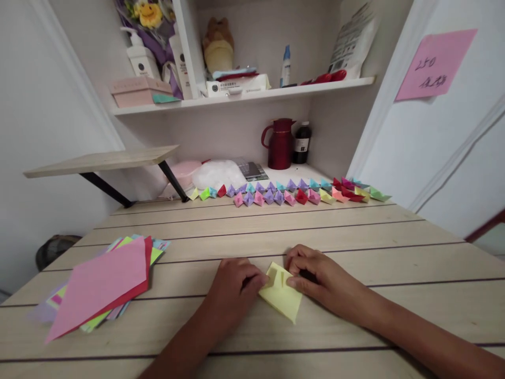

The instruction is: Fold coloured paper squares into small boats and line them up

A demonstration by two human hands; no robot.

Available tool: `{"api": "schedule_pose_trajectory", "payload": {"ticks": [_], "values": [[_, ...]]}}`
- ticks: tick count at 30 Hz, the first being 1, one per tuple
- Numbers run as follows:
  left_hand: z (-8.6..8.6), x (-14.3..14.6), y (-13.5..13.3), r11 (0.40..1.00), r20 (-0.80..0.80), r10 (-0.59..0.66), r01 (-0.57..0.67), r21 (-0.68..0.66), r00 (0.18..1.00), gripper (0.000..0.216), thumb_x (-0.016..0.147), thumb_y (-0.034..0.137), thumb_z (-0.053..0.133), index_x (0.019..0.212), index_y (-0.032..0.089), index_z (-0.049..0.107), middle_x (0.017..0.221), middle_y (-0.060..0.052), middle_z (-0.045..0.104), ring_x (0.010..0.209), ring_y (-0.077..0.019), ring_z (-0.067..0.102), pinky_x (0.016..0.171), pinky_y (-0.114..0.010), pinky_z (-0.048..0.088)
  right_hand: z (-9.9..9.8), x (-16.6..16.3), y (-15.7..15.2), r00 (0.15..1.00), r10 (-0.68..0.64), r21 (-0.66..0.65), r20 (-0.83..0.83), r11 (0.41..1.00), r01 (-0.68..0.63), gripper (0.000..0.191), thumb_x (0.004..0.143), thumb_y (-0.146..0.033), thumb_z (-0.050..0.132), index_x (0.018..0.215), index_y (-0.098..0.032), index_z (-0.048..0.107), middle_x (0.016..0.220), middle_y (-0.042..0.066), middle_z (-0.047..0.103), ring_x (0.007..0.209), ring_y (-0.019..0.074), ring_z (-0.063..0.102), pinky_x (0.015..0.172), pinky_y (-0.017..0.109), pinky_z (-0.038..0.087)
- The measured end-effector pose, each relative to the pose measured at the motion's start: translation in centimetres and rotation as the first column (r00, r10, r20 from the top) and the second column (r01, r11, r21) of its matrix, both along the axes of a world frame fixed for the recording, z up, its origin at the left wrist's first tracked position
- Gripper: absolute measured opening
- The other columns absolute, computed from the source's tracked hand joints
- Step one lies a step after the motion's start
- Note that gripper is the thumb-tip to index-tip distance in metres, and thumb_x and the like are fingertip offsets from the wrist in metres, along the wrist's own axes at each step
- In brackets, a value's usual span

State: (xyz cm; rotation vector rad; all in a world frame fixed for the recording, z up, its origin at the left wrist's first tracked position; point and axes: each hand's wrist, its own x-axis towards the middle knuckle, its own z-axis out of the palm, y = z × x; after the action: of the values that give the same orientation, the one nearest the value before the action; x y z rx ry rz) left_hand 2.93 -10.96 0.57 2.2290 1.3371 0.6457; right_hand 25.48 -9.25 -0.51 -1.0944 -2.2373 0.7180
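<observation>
A pink note (pixel 436 64) on the white wall reads "250" above unreadable handwriting. On a pale wooden table (pixel 315 226), the left hand (pixel 232 284) and right hand (pixel 315 276) clamp their fingertips on a folded yellow paper (pixel 281 299) near the front edge; coloured sheets (pixel 102 281) lie left, paper shapes (pixel 292 193) line the back

Yellow paper (pixel 282 300): partly folded, flat on table, corner toward camera.
</observation>
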Motion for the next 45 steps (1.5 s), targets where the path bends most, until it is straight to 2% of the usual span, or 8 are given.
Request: {"api": "schedule_pose_trajectory", "payload": {"ticks": [10,15,22,33,38,40,42,45], "values": [[-0.9,1.3,-1.1,0.991,-0.031,0.114,-0.112,0.068,0.993,0.011,0.075,0.015,0.055,0.067,0.021,0.054,0.075,0.000,0.061,0.075,-0.0181,0.053,0.080,-0.036,0.039,-0.4,-0.6,-0.1,0.994,-0.095,0.027,0.061,0.995,0.093,0.019,0.083,-0.029,0.061,0.068,-0.023,0.051,0.083,0.002,0.058,0.076,0.0198,0.056,0.072,0.035,0.042],[-1.2,1.2,-2.0,0.983,-0.012,0.126,-0.123,0.137,0.992,0.028,0.075,0.008,0.048,0.097,0.022,0.057,0.092,-0.004,0.061,0.085,-0.0209,0.054,0.080,-0.037,0.043,-0.5,-0.9,-0.2,0.983,-0.145,0.064,0.117,0.988,0.138,0.019,0.081,-0.029,0.063,0.068,-0.023,0.051,0.082,0.001,0.057,0.074,0.0186,0.056,0.071,0.034,0.041],[-1.4,0.6,-2.3,0.950,-0.214,-0.047,0.110,0.293,0.976,0.045,0.079,0.007,0.050,0.112,0.035,0.063,0.095,-0.004,0.060,0.084,-0.0198,0.054,0.076,-0.034,0.043,-0.5,-1.1,-0.1,0.977,-0.161,0.111,0.137,0.983,0.147,0.017,0.081,-0.029,0.062,0.070,-0.022,0.051,0.082,0.002,0.057,0.074,0.0187,0.056,0.069,0.032,0.040],[-1.1,-0.8,-4.2,0.822,-0.457,-0.085,0.322,0.471,0.886,0.033,0.075,0.020,0.060,0.108,0.018,0.061,0.100,-0.011,0.067,0.077,-0.0241,0.057,0.068,-0.037,0.042,-0.2,-0.6,0.4,0.988,-0.142,-0.008,0.055,0.990,0.143,0.009,0.078,-0.023,0.065,0.083,-0.024,0.059,0.085,0.000,0.057,0.071,0.0156,0.054,0.068,0.029,0.041],[-0.6,-1.1,-3.4,0.927,-0.209,-0.035,0.110,0.358,0.977,0.024,0.082,0.013,0.046,0.087,0.025,0.068,0.090,-0.003,0.070,0.074,-0.0186,0.060,0.070,-0.033,0.043,-0.2,-0.7,0.4,0.991,-0.129,-0.011,0.038,0.992,0.130,0.012,0.076,-0.021,0.066,0.086,-0.025,0.061,0.088,0.001,0.059,0.069,0.0146,0.055,0.068,0.028,0.041],[0.2,-1.3,-2.4,0.991,-0.034,0.022,-0.017,0.129,0.999,0.030,0.082,0.012,0.040,0.070,0.022,0.065,0.079,-0.001,0.068,0.073,-0.0161,0.060,0.070,-0.029,0.045,-0.2,-0.8,0.4,0.989,-0.134,0.013,0.055,0.991,0.134,0.014,0.075,-0.022,0.066,0.087,-0.025,0.061,0.086,0.000,0.059,0.069,0.0146,0.055,0.069,0.028,0.041],[1.1,-1.2,-1.5,0.972,0.080,0.224,-0.229,0.053,0.971,0.029,0.087,0.019,0.035,0.087,0.022,0.064,0.088,-0.002,0.067,0.074,-0.0165,0.060,0.071,-0.030,0.046,-0.1,-1.0,0.4,0.988,-0.138,0.031,0.066,0.990,0.136,0.014,0.075,-0.023,0.067,0.087,-0.025,0.061,0.084,0.000,0.059,0.069,0.0147,0.055,0.069,0.028,0.041],[2.0,-0.5,-0.7,0.968,0.058,0.249,-0.250,0.013,0.967,0.038,0.088,0.037,0.045,0.123,0.023,0.051,0.116,-0.006,0.060,0.079,-0.0172,0.060,0.077,-0.033,0.047,0.0,-1.0,0.4,0.989,-0.132,0.051,0.069,0.990,0.129,0.014,0.075,-0.023,0.067,0.088,-0.025,0.062,0.083,0.000,0.058,0.069,0.0149,0.055,0.069,0.028,0.041]]}}
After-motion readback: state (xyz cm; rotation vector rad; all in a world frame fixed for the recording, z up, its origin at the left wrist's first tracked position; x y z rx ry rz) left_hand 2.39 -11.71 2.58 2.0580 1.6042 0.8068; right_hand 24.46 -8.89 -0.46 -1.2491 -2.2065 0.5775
